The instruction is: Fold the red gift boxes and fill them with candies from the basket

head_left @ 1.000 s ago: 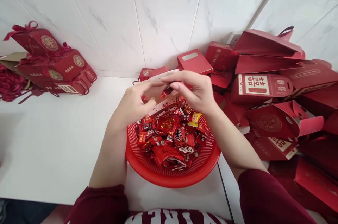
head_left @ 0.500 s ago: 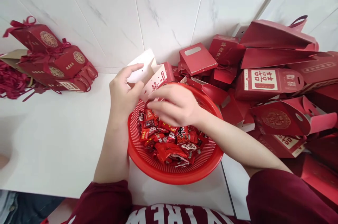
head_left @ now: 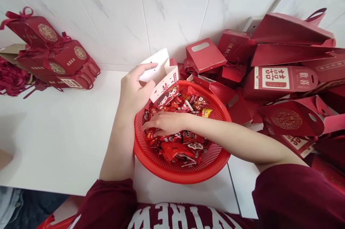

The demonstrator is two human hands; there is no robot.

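My left hand point(head_left: 137, 87) grips a small paper gift box point(head_left: 166, 87) at its left side. The box has its white flap raised and a printed front with red lettering and a cartoon picture; it leans over the back left of a red plastic basket point(head_left: 182, 178). Inside the basket lies a heap of wrapped candies point(head_left: 178, 151), mostly red, one of them yellow. My right hand point(head_left: 167, 123) reaches in from the right, its fingers stretched apart and down onto the candies at the left. Its fingertips partly disappear among the wrappers.
A pile of red gift boxes point(head_left: 272, 78) fills the right side. Finished-looking boxes with ribbons point(head_left: 54, 54) are stacked at the left, beside a bundle of dark red ribbon point(head_left: 13, 78). A tiled wall point(head_left: 107, 17) stands behind the white table point(head_left: 67, 132).
My right hand has moved from the front of the box down into the candies, uncovering the box's printed front. My left hand still holds the box. The view has shifted slightly.
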